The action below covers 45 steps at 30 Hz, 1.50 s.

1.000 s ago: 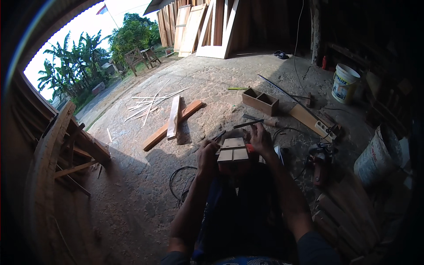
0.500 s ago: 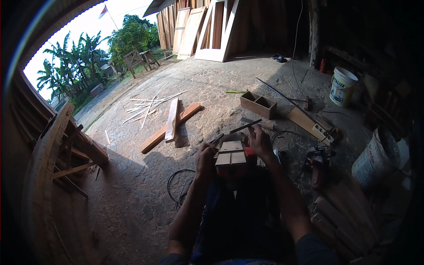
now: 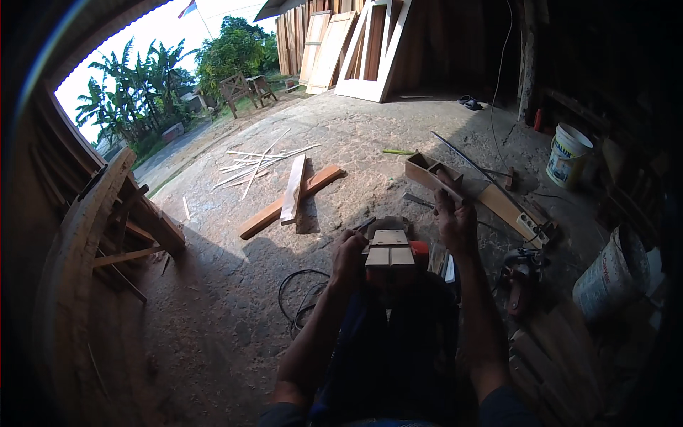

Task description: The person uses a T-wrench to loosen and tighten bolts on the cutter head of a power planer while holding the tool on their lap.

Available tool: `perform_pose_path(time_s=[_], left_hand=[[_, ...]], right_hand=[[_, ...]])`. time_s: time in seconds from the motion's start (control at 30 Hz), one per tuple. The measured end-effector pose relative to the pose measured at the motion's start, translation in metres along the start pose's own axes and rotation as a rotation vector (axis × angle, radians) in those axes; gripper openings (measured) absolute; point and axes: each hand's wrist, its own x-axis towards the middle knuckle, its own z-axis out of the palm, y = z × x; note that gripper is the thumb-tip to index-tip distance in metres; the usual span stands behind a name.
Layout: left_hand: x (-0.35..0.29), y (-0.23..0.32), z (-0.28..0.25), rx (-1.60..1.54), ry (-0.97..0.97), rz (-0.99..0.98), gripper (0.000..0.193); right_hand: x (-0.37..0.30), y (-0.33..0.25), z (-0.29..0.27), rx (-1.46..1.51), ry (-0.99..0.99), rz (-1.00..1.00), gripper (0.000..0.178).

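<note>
An electric hand planer point(image 3: 389, 257) with a red body sits upturned between my knees, its pale grooved sole facing up. My left hand point(image 3: 348, 255) is closed at the sole's left side, with a thin dark piece point(image 3: 366, 224) poking out beyond the fingers. To the right of the planer, my right hand point(image 3: 457, 226) is raised and closed around a narrow flat bar point(image 3: 449, 186). In this view the bar overlaps the near side of a two-compartment wooden box point(image 3: 418, 171). A flat metal blade point(image 3: 415, 198) lies on the floor left of that hand.
Two crossed planks point(image 3: 292, 192) and several thin strips point(image 3: 260, 164) lie ahead left. At right are a power strip point(image 3: 532, 226), a dark power tool point(image 3: 523, 277) and two buckets point(image 3: 569, 153). A cable point(image 3: 288, 285) coils left of my legs; a wooden bench point(image 3: 78, 285) stands far left.
My right hand has moved away from the planer, to the right, turning the bar from level to steeply slanted. My left hand stays by the planer. The whole view has shifted slightly.
</note>
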Motion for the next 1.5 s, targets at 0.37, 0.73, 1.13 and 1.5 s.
perform_pose_path(time_s=[0.37,0.73,1.13,1.5], left_hand=[[0.004,-0.013,0.001,-0.067,-0.042,0.072,0.011],[-0.001,0.004,-0.004,-0.099,-0.076,0.025,0.008],[-0.002,0.006,-0.004,0.010,-0.072,0.121,0.010],[-0.003,0.003,-0.003,-0.037,-0.074,0.131,0.011]], right_hand=[[0.001,0.010,-0.011,-0.331,-0.259,0.030,0.018],[-0.056,0.036,0.002,-0.144,-0.290,0.317,0.013],[-0.060,0.046,0.001,0.124,-0.343,0.404,0.015],[-0.060,0.039,0.003,0.124,-0.304,0.432,0.016]])
